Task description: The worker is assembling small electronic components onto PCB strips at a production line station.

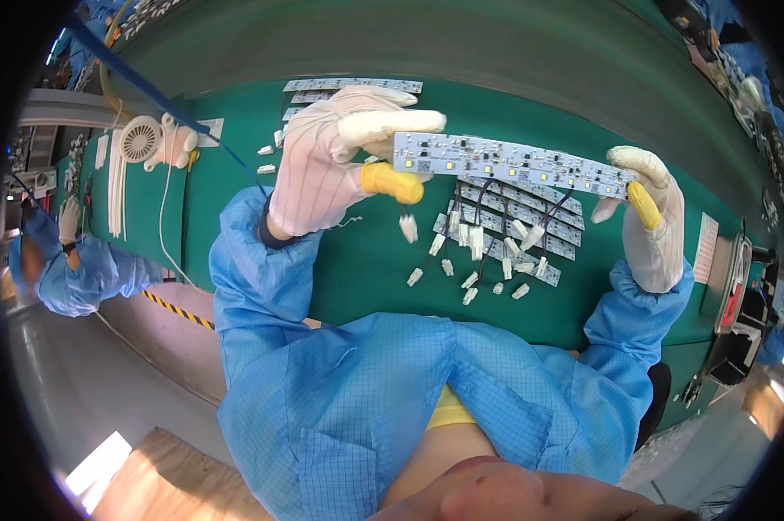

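Observation:
A long white LED circuit board (513, 162), with small yellow LEDs and dark components facing me, is held up above the table between both hands. My left hand (327, 148), in a striped white glove with a yellow thumb cover, pinches its left end. At the other end my right hand (657, 217), gloved the same way, grips the board between thumb and fingers. Below it lie several similar boards (531, 213) in a staggered stack. Dark wires with white connectors (476, 241) trail from them toward me. More boards (353, 85) lie beyond my left hand, partly hidden by it.
A green mat (366, 286) covers the table. At the left stand a small white fan (140, 139) and long white strips (117, 187). A blue cord (158, 91) crosses the upper left. Another person's gloved hand (69, 221) shows farther left. A printed sheet (706, 247) lies at the right.

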`<state>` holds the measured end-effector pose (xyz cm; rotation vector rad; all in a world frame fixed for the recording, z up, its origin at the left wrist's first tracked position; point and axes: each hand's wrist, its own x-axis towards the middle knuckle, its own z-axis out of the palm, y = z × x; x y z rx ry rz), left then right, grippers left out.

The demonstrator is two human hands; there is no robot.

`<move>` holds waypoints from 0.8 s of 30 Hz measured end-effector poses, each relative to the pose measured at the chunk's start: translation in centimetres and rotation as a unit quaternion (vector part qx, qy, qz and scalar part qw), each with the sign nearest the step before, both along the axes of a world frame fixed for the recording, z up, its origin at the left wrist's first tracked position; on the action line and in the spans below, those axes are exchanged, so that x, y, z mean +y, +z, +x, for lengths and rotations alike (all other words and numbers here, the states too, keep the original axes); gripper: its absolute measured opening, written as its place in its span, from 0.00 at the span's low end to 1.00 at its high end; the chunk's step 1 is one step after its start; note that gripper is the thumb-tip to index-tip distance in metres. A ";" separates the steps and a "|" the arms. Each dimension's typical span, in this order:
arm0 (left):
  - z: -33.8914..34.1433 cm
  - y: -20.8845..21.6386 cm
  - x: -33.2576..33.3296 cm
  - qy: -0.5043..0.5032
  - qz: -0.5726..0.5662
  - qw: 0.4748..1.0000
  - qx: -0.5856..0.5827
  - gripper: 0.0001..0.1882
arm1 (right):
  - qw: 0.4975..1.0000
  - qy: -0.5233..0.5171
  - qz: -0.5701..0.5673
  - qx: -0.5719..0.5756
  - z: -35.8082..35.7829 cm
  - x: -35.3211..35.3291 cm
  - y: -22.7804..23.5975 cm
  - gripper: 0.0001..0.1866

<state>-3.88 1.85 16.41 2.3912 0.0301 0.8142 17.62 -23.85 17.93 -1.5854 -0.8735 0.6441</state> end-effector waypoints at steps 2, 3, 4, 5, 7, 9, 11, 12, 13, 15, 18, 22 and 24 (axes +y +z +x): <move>0.3 0.0 0.0 -0.011 -0.011 0.999 -0.028 0.25 | 1.000 0.010 0.020 -0.008 0.5 -0.4 -0.5 0.41; 0.2 0.6 0.0 0.003 -0.013 1.000 0.003 0.23 | 0.999 0.028 0.027 -0.014 0.5 -0.5 -0.5 0.39; 0.3 0.8 -0.1 0.012 -0.017 0.999 0.033 0.21 | 0.998 0.042 0.032 -0.022 0.7 -0.8 -0.5 0.38; 0.5 0.5 -0.4 0.024 -0.092 0.994 0.051 0.20 | 0.999 0.036 0.029 -0.024 0.8 -0.9 -0.6 0.38; 1.0 0.6 -0.6 0.057 -0.066 0.994 0.059 0.21 | 0.989 0.113 0.094 0.022 0.7 -1.0 -0.5 0.36; 1.3 0.3 -0.5 0.111 -0.013 0.989 0.093 0.19 | 0.992 0.093 0.068 0.055 -0.2 -1.3 0.3 0.36; 1.7 0.4 -0.4 0.099 -0.023 0.988 0.113 0.18 | 0.991 0.055 0.061 0.108 -1.5 -1.2 1.1 0.34; 1.8 0.3 -0.4 0.101 -0.028 0.985 0.138 0.18 | 0.986 0.094 0.054 0.124 -1.2 -1.6 1.2 0.35; 2.0 0.1 -0.4 0.096 -0.033 0.986 0.132 0.17 | 0.981 0.116 0.083 0.129 -1.0 -1.8 1.0 0.35; 2.0 -0.1 -0.3 0.092 -0.054 0.983 0.147 0.18 | 0.979 0.133 0.075 0.139 -0.9 -1.9 1.2 0.34; 2.2 -0.1 -0.8 0.095 -0.080 0.978 0.166 0.18 | 0.987 0.105 0.043 0.113 -1.4 -1.6 1.8 0.34; 1.8 0.4 -1.1 0.140 -0.122 0.971 0.152 0.18 | 0.976 0.131 0.118 0.127 -0.8 -1.5 1.0 0.33; 1.7 0.5 -0.8 0.129 -0.094 0.972 0.172 0.22 | 0.990 0.091 0.069 0.087 -0.7 -1.6 1.3 0.33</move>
